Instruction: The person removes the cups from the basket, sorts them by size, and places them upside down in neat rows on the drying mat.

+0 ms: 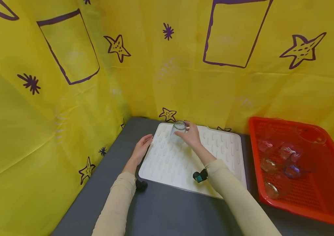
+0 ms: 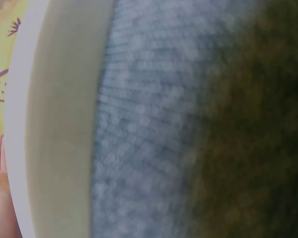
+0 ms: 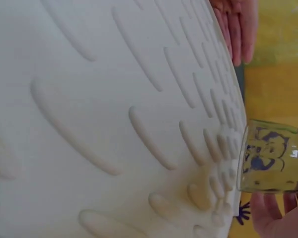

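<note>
A clear drinking glass point(image 1: 179, 127) stands at the far edge of the white ribbed drying mat point(image 1: 167, 164), left of its middle. My right hand point(image 1: 191, 136) grips the glass from the right, thumb on the near side and fingers behind. In the right wrist view one end of the glass point(image 3: 268, 158) is right at the mat's surface. Beside the mat's left edge, my left hand point(image 1: 141, 148) has its fingers extended and holds nothing. Only a sliver of the left hand point(image 2: 0, 203) shows in the left wrist view; a pale mat edge and blurred cloth fill the rest.
A red plastic basket point(image 1: 317, 196) stands right of the mat, with several clear glasses point(image 1: 292, 170) lying in its left part. The grey table point(image 1: 167, 213) runs in front of the mat. Yellow printed cloth point(image 1: 155, 82) hangs behind and along the left.
</note>
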### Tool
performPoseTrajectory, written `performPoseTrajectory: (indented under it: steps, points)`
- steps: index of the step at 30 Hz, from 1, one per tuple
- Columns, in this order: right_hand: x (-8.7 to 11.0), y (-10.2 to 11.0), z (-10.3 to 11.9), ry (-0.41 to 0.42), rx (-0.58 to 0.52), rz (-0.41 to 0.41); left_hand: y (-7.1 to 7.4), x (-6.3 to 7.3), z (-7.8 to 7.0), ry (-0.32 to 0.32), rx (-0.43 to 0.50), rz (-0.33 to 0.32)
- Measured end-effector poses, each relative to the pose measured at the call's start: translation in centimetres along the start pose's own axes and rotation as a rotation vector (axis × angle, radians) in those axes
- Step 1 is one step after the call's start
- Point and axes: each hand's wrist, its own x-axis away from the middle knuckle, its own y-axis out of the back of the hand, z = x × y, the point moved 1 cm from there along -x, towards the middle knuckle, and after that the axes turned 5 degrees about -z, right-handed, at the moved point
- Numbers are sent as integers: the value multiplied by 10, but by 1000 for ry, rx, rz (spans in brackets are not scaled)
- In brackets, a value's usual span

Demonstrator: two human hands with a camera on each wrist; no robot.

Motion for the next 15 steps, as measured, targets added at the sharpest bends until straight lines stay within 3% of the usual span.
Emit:
performPoseTrajectory:
  steps: [15]
  points:
    - [-19,-20,-1,69,25,5,-1,1,1,-3,-47,-16]
